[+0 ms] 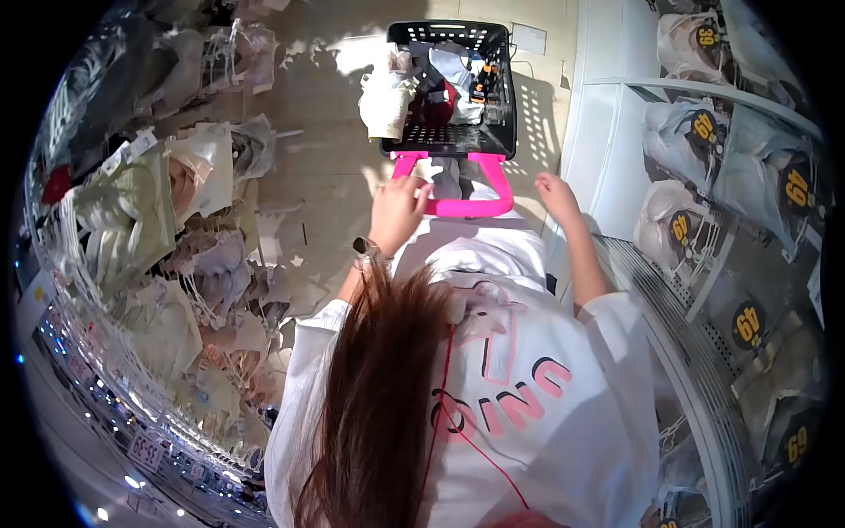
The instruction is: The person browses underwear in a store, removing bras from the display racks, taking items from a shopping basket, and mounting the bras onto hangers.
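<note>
My left hand (400, 211), with a watch (366, 251) on its wrist, is closed around the left side of the pink handle (471, 209) of a black shopping basket (449, 141). Off to the right of the handle, my right hand (556, 195) hangs in the air, fingers loosely bent and holding nothing. The basket contains several garments, among them a dark red piece (439, 107) and a pale blue-white one (451, 66). A cream padded bra (385, 107) hangs over the basket's left rim.
Racks of hanging bras (123, 202) line the left side. Along the right stand white shelves (607, 132) with more bras and round black tags with yellow numbers (702, 128). The tiled floor (326, 132) runs between them. A red cord (449, 396) lies over my white shirt.
</note>
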`<move>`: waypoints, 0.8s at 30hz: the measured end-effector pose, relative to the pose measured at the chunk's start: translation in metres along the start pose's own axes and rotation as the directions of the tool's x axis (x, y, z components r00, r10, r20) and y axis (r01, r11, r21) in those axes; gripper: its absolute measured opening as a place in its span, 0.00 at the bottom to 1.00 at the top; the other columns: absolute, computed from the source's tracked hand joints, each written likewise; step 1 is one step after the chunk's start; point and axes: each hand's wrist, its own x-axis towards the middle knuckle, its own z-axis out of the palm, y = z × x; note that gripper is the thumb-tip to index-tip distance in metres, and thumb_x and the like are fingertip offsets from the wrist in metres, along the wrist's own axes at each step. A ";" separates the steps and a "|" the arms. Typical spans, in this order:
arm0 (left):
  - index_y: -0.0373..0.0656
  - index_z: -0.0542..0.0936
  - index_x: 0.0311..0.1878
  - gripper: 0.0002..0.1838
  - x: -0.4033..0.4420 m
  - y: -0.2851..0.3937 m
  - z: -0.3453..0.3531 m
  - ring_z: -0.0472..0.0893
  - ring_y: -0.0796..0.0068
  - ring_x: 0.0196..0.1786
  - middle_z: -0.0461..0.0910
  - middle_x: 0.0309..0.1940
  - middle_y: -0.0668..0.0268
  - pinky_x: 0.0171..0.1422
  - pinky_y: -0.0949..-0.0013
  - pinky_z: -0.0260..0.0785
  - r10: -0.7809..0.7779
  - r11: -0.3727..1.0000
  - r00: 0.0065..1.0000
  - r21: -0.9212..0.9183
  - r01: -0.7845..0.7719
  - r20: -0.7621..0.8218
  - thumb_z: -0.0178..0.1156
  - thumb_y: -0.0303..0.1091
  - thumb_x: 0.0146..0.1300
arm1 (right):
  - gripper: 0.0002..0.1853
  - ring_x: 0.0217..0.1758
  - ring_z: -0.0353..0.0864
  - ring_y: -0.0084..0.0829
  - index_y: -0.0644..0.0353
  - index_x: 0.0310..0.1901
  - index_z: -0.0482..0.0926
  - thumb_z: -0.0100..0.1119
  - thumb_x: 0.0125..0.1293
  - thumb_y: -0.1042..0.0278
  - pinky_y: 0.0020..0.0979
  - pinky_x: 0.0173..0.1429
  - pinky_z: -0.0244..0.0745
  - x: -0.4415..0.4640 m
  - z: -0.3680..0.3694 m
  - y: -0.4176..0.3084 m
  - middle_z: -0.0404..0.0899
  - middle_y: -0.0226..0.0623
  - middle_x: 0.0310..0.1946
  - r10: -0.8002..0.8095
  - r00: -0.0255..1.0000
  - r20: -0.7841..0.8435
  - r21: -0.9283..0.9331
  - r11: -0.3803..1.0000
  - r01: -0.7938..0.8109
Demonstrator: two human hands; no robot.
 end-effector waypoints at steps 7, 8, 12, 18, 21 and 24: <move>0.45 0.78 0.24 0.17 0.020 0.013 0.020 0.78 0.57 0.23 0.78 0.20 0.62 0.28 0.59 0.69 -0.222 0.972 0.975 0.076 0.223 -0.012 0.57 0.47 0.62 | 0.13 0.46 0.79 0.46 0.57 0.43 0.81 0.57 0.62 0.60 0.42 0.52 0.73 0.008 0.008 0.025 0.80 0.43 0.41 0.147 0.986 0.078 -0.269 0.955 -0.121; 0.45 0.78 0.23 0.16 0.021 0.013 0.020 0.78 0.59 0.23 0.78 0.21 0.63 0.28 0.60 0.69 -0.254 0.965 0.967 0.066 0.252 0.021 0.58 0.47 0.60 | 0.12 0.48 0.78 0.45 0.55 0.43 0.81 0.58 0.61 0.60 0.42 0.53 0.72 0.016 0.004 0.020 0.79 0.42 0.42 0.087 0.994 0.063 -0.374 0.926 -0.057; 0.45 0.77 0.24 0.13 0.033 0.015 0.019 0.79 0.61 0.24 0.79 0.21 0.64 0.30 0.61 0.69 -0.311 0.949 0.950 0.049 0.311 -0.009 0.60 0.44 0.56 | 0.13 0.44 0.80 0.41 0.59 0.42 0.81 0.58 0.62 0.60 0.38 0.49 0.74 0.075 -0.009 0.029 0.80 0.43 0.41 -0.050 0.989 0.137 -0.391 0.915 0.101; 0.47 0.78 0.26 0.04 0.054 0.021 0.018 0.79 0.62 0.26 0.78 0.22 0.66 0.33 0.64 0.70 -0.340 0.938 0.929 0.019 0.347 -0.144 0.59 0.34 0.54 | 0.09 0.42 0.82 0.43 0.60 0.40 0.81 0.53 0.63 0.68 0.36 0.47 0.75 0.192 -0.067 0.067 0.81 0.46 0.36 0.030 0.968 0.251 -0.320 0.946 0.054; 0.46 0.78 0.28 0.01 0.065 0.021 0.018 0.77 0.63 0.26 0.77 0.22 0.67 0.32 0.65 0.66 -0.362 0.929 0.921 0.020 0.369 -0.141 0.59 0.31 0.51 | 0.10 0.40 0.83 0.43 0.63 0.40 0.81 0.51 0.63 0.69 0.35 0.46 0.75 0.226 -0.110 0.078 0.82 0.48 0.35 0.064 0.959 0.276 -0.269 0.963 0.013; 0.45 0.78 0.29 0.02 0.074 0.020 0.017 0.76 0.63 0.27 0.76 0.23 0.67 0.32 0.64 0.64 -0.399 0.915 0.902 -0.006 0.403 -0.165 0.59 0.30 0.51 | 0.10 0.40 0.82 0.44 0.63 0.40 0.81 0.51 0.63 0.69 0.36 0.45 0.75 0.247 -0.125 0.077 0.82 0.47 0.34 0.039 0.979 0.201 -0.228 0.974 0.008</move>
